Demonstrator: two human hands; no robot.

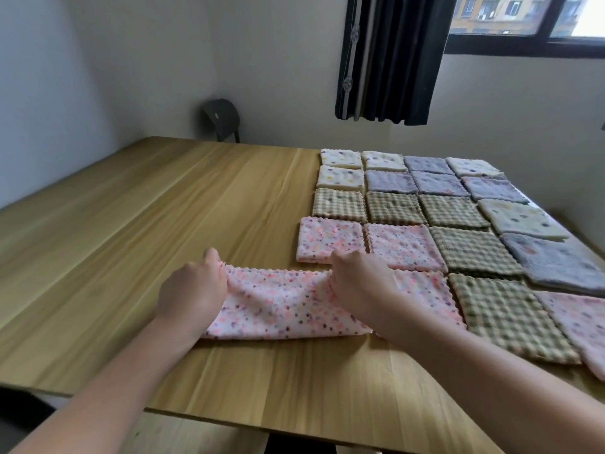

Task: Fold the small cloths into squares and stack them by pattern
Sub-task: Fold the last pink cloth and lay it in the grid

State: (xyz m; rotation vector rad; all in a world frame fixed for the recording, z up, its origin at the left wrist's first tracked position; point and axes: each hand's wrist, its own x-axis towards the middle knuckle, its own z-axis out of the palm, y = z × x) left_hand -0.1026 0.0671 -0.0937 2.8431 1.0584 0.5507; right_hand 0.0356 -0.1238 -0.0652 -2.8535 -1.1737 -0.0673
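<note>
Cloth (281, 306), pink and speckled, is laid on the worktop (131, 224) near its front edge, doubled into a long band. Its far scalloped edge is pinched at the left end by the left grip (193, 286) and nearer the middle by the right grip (357, 280), fingers curled onto the fabric. Folded squares (396, 208) are set in rows just beside it, to the right.

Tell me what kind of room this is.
Likely a plain room in a flat: a wooden table, a dark curtain at a window facing an apartment block, and a dark chair in the corner.
</note>
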